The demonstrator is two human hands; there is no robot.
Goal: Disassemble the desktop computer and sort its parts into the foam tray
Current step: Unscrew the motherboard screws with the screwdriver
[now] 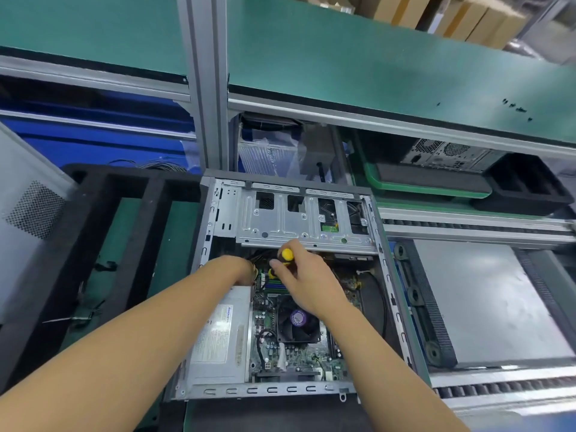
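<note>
The open computer case lies flat on the bench, with the power supply at its near left and the cooler fan beside it on the motherboard. Above the fan, the right hand curls its fingers round a yellow-handled screwdriver. The left hand reaches into the cables; its fingers are hidden, so I cannot tell its grip. Farther back sits the drive cage, and the black foam tray lies left of the case.
</note>
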